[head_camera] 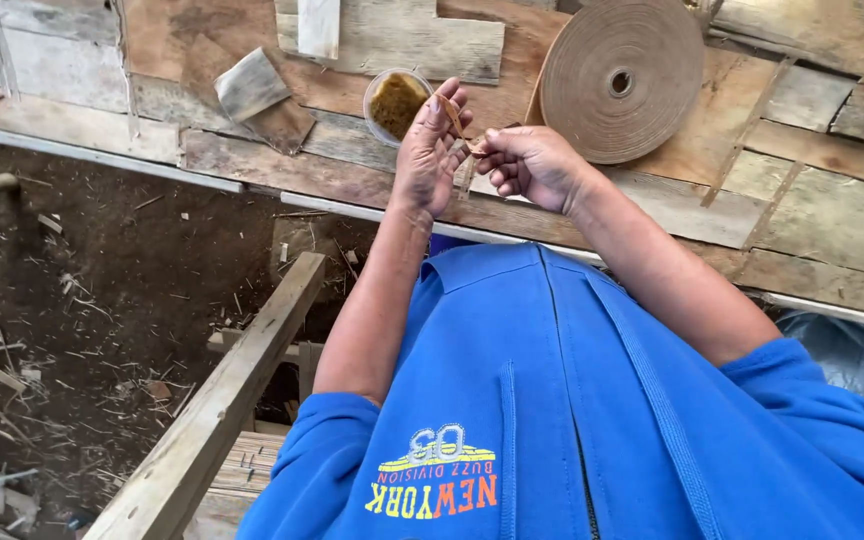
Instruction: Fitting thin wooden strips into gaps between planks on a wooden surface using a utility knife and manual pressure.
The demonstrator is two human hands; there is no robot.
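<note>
Two hands met over a plank bench (832,240), worked from above. Left hand (430,150): fingers extended, close together, a thin brown strip (449,108) lying across the fingertips. Right hand (532,165): fingers curled, thumb and forefinger pinched on the strip's lower end. Strip: held between both hands, above the bench edge. Round tub (394,105) of brownish-yellow paste: at 11 o'clock from the left hand, just beside it. Roll (620,80) of tan tape, standing on the bench: at 1 o'clock from the right hand, near. Grey scrap (250,85): at 10 o'clock, well apart. Beam (222,400) over littered ground: at 7 o'clock. Blue jacket (572,420): at 6 o'clock.
</note>
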